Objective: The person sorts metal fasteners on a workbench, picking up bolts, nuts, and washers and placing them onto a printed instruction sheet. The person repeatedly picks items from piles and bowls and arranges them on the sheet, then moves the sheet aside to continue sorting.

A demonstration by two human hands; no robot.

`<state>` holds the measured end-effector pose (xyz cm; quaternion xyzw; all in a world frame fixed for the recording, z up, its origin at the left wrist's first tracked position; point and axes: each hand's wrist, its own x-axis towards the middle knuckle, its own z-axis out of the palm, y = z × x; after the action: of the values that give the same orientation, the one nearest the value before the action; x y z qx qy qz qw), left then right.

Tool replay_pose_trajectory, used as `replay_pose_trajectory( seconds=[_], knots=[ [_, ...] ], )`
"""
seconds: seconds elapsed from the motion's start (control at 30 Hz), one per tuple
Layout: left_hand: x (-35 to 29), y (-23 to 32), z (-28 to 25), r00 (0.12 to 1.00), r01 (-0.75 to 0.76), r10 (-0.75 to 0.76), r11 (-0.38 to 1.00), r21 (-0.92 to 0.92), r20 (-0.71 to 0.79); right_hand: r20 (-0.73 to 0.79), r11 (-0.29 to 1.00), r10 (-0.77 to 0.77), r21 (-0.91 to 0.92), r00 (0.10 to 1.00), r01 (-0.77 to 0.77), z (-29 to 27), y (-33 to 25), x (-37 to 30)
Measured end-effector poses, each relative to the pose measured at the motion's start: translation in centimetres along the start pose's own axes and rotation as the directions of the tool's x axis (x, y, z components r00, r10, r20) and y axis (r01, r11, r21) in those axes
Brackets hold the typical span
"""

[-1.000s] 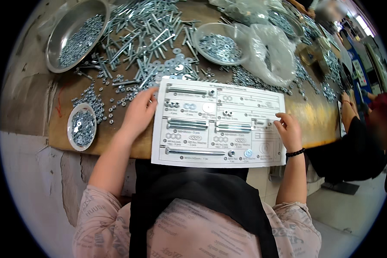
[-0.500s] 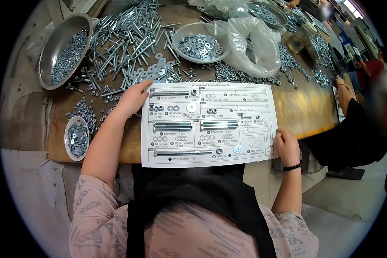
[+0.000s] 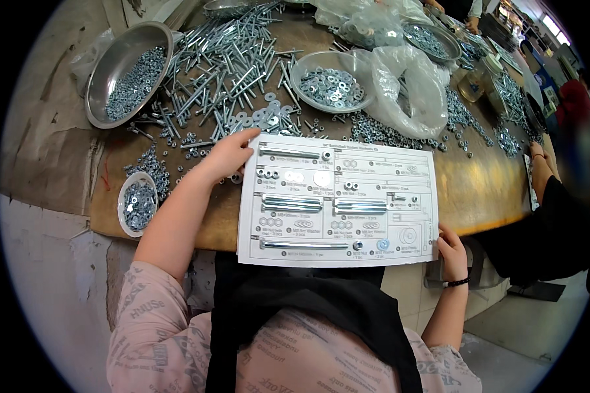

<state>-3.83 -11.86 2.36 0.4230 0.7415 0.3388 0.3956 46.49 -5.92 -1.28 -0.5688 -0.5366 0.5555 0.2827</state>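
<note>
A white printed hardware board is held in front of me at the table's near edge. My left hand grips its upper left corner, and my right hand closes on its lower right edge. Long silver bolts lie in outlined boxes on the board, with another long bolt along the bottom. Several small nuts, a large washer and a smaller bluish washer sit in other boxes. Some boxes on the right show only line drawings. The fingers behind the board are hidden.
Loose bolts are heaped beyond the board. Around them stand a steel bowl of nuts, a clear bowl of washers, a small white bowl and a plastic bag. A co-worker's arm is at the right.
The view has shifted, so table, bowls and board all appear farther right and slightly lower. Both hands keep their hold on the board.
</note>
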Motion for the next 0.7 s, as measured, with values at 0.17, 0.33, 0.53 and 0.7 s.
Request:
replay_pose_trajectory(
  seconds=[0.17,0.33,0.53,0.7],
  knots=[
    [1.1,1.5,3.3,0.999,0.006,-0.004,1.0,-0.028,0.053,0.013,0.976,0.038,0.214,0.999,-0.04,-3.4,1.4,0.5],
    [1.8,3.7,6.9,0.99,-0.017,0.03,0.995,-0.094,0.138,-0.119,0.936,-0.032,0.344,0.992,0.071,-7.7,3.4,1.0],
    [3.4,5.6,13.3,0.978,-0.009,0.048,0.982,-0.186,0.205,-0.304,0.645,-0.033,0.721,0.952,0.252,-14.1,8.3,1.3],
    [3.6,7.3,17.6,0.982,-0.014,0.059,0.97,-0.241,0.181,-0.562,0.395,0.074,0.775,0.824,0.493,-10.5,9.1,2.2]
  ],
)
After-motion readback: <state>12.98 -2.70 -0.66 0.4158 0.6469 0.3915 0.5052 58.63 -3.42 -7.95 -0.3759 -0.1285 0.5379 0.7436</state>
